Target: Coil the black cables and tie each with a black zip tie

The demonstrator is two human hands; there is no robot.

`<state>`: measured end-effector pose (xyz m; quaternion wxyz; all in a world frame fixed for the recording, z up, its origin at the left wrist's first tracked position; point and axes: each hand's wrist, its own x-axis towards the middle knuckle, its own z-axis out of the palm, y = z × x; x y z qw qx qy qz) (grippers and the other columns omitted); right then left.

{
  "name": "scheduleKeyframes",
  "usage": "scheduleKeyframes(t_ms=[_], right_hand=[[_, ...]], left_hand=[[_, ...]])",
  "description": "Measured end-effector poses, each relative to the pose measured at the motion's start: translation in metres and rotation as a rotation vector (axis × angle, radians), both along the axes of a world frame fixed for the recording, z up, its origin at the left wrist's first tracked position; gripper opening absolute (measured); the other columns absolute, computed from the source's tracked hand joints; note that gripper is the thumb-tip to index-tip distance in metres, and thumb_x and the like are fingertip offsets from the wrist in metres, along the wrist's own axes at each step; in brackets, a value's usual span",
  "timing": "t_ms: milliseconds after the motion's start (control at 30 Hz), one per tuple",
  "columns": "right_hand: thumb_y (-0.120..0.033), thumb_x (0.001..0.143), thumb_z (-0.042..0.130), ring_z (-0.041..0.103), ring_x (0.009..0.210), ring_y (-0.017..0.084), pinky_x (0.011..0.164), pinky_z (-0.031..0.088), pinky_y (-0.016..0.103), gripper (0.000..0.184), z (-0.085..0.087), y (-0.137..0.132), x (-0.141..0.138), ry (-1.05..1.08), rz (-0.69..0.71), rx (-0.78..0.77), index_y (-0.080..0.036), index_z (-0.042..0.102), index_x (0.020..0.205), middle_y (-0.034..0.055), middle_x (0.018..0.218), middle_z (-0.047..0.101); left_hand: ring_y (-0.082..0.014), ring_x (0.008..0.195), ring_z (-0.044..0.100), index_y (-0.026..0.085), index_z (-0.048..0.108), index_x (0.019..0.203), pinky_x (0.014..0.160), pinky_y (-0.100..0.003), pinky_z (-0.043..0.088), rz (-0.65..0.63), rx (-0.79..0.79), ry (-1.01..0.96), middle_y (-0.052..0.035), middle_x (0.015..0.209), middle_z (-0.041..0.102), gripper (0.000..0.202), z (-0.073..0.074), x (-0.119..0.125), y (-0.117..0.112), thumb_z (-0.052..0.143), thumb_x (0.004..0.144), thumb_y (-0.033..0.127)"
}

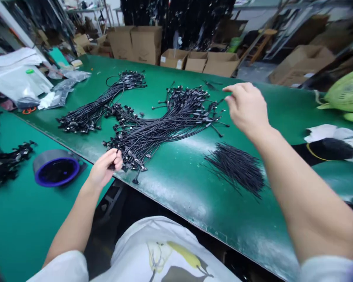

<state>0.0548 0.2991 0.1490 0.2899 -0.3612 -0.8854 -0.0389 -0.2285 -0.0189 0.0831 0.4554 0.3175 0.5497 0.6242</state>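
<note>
A large bundle of black cables [161, 127] with small connectors at both ends lies on the green table. At its near left end my left hand [107, 166] is closed, with a black cable end showing dark between the fingers. My right hand [248, 107] hovers beyond the bundle's right end, index finger and thumb apart, and I see nothing between them. Below it rests a pile of thin black ties or wires [237, 168]. Farther back on the left is a second bundle of black cables [102, 102].
A roll of tape with a blue rim [57, 172] and more black cables [10, 164] are on the left table. Plastic bags [60, 92] lie at the back left. Cardboard boxes [135, 45] stand behind the table. A light-green bag [347, 94] sits at the right.
</note>
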Motion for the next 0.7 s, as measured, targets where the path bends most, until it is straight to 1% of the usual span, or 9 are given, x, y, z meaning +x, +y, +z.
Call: scheduleKeyframes(t_ms=[67,167,233,300,400,467,533,600,700], right_hand=[[-0.03,0.097,0.044,0.043,0.128,0.026,0.103,0.038,0.041,0.048,-0.012,-0.024,-0.014,-0.005,0.212,-0.052,-0.01,0.041,0.14,0.0192,0.139,0.046],[-0.035,0.092,0.052,0.031,0.139,0.028,0.107,0.037,0.045,0.066,-0.039,-0.061,-0.06,-0.03,0.427,-0.089,-0.012,0.025,0.149,0.0184,0.151,0.032],[-0.034,0.093,0.05,0.037,0.134,0.029,0.104,0.039,0.045,0.059,-0.054,-0.074,-0.091,-0.071,0.468,-0.101,-0.013,0.034,0.145,0.0178,0.146,0.039],[-0.032,0.095,0.045,0.05,0.118,0.029,0.095,0.042,0.042,0.038,-0.062,-0.071,-0.111,-0.178,0.484,-0.111,-0.013,0.055,0.127,0.0167,0.127,0.057],[-0.029,0.095,0.043,0.058,0.094,0.026,0.082,0.042,0.036,0.028,-0.06,-0.041,-0.114,-0.311,0.417,-0.133,-0.014,0.066,0.092,0.0139,0.096,0.066],[-0.026,0.098,0.037,0.058,0.089,0.024,0.077,0.04,0.034,0.031,-0.048,-0.018,-0.099,-0.23,0.285,-0.151,-0.013,0.064,0.091,0.0148,0.095,0.067],[-0.025,0.1,0.027,0.058,0.086,0.023,0.073,0.037,0.032,0.037,-0.032,-0.008,-0.08,-0.09,0.136,-0.145,-0.013,0.062,0.099,0.0162,0.097,0.066],[-0.027,0.101,0.027,0.058,0.081,0.023,0.069,0.034,0.032,0.037,-0.018,-0.023,-0.062,-0.081,0.027,-0.108,-0.013,0.061,0.105,0.0167,0.094,0.066],[-0.024,0.096,0.044,0.058,0.07,0.021,0.06,0.028,0.03,0.021,-0.012,-0.092,-0.044,-0.388,0.13,-0.112,-0.016,0.063,0.097,0.0126,0.086,0.067]], left_hand=[[-0.0053,0.049,0.037,0.015,0.052,0.074,0.045,-0.015,0.032,-0.043,0.06,-0.27,0.0049,0.061,0.037,0.02,0.004,0.013,0.006,0.064,0.08,0.029],[-0.0028,0.043,0.031,0.014,0.052,0.075,0.04,-0.012,0.028,-0.187,0.015,-0.454,0.0065,0.06,0.031,0.017,0.02,0.042,0.011,0.062,0.082,0.026],[-0.0018,0.039,0.026,0.015,0.05,0.071,0.036,-0.011,0.026,-0.268,-0.014,-0.517,0.0077,0.057,0.027,0.02,0.033,0.056,0.003,0.061,0.083,0.026],[-0.0009,0.034,0.017,0.017,0.044,0.065,0.032,-0.011,0.023,-0.302,-0.035,-0.553,0.0091,0.054,0.022,0.028,0.046,0.062,-0.016,0.059,0.085,0.029],[0.001,0.028,0.005,0.019,0.035,0.06,0.025,-0.011,0.012,-0.144,0.105,-0.516,0.0114,0.049,0.016,0.042,0.062,0.053,-0.061,0.058,0.088,0.042],[0.0024,0.025,0.002,0.019,0.036,0.061,0.023,-0.01,0.007,0.086,0.301,-0.436,0.0125,0.046,0.016,0.047,0.069,0.039,-0.089,0.062,0.084,0.05],[0.0031,0.024,0.008,0.019,0.043,0.064,0.022,-0.01,0.009,0.265,0.398,-0.342,0.0124,0.046,0.024,0.044,0.071,0.027,-0.104,0.066,0.08,0.053],[0.0015,0.028,0.031,0.02,0.054,0.073,0.026,-0.009,0.022,0.306,0.334,-0.209,0.0089,0.054,0.044,0.036,0.066,0.022,-0.101,0.067,0.08,0.053],[-0.0126,0.078,0.068,0.02,0.066,0.098,0.06,-0.018,0.054,0.292,0.172,0.182,-0.005,0.095,0.068,0.032,0.044,0.034,-0.069,0.061,0.086,0.049]])
